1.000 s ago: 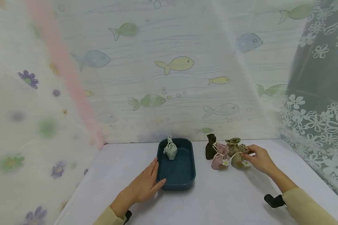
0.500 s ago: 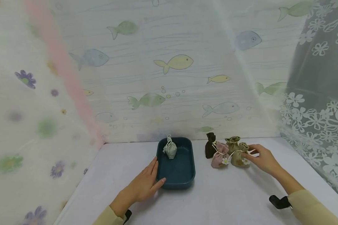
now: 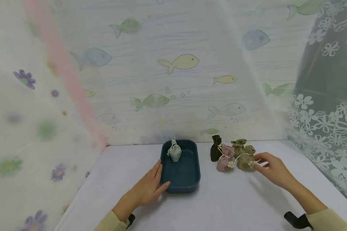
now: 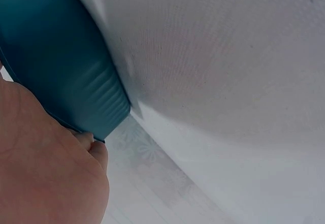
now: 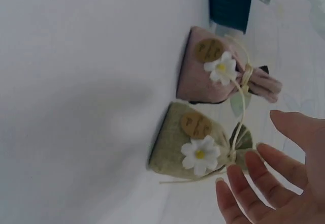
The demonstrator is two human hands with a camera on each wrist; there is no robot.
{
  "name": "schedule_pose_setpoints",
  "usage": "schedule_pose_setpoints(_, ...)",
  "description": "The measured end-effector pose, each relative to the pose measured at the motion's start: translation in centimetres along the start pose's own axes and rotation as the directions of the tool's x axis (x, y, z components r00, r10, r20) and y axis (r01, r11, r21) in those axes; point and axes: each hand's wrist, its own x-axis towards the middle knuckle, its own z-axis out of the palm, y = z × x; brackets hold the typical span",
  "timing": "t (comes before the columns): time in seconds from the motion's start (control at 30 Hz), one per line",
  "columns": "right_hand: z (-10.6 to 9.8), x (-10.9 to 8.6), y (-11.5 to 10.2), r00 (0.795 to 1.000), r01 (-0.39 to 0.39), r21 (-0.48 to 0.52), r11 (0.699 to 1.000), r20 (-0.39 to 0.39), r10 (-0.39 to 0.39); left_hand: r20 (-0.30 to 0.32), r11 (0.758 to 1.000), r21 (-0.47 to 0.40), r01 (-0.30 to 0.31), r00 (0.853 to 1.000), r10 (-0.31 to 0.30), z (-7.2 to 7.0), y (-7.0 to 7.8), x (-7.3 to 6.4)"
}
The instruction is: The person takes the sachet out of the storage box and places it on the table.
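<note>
A dark blue-green rectangular dish [image 3: 180, 178] stands on the white table, with a pale green drawstring pouch [image 3: 175, 153] at its far end. My left hand [image 3: 146, 190] rests with straight fingers along the dish's left side; in the left wrist view its fingertips touch the rim. Right of the dish sit a dark brown pouch [image 3: 216, 150], a pink pouch [image 3: 226, 158] and two olive ones. My right hand [image 3: 276, 170] is beside the front olive pouch [image 3: 245, 161], thumb and fingers spread apart in the right wrist view, holding nothing. That olive pouch [image 5: 175, 142] bears a white flower and a round tag.
The rear olive pouch [image 3: 238, 146] stands close behind the front one. A pale curtain printed with fish [image 3: 185, 62] hangs at the table's back edge. Flowered sheets hang on both sides. White tabletop [image 3: 214, 205] extends in front of the dish and pouches.
My right hand has drawn back slightly to the right and toward me, off the front olive pouch, its fingers loosened. The left hand and the dish have stayed in place.
</note>
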Motion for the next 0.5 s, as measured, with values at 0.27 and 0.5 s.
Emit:
schedule_pose_setpoints(0.27, 0.8, 0.6, -3.3, 0.996, 0.086, 0.062, 0.994, 0.028, -0.088, 0.008, 1.000, -0.005, 0.005, 1.000, -0.005, 0.1, 0.0, 0.0)
schedule_pose_setpoints(0.5, 2.3, 2.1, -6.3, 0.990, 0.119, 0.138, 0.983, 0.065, -0.128, 0.006, 1.000, 0.002, 0.009, 1.000, -0.009, 0.2, 0.0, -0.1)
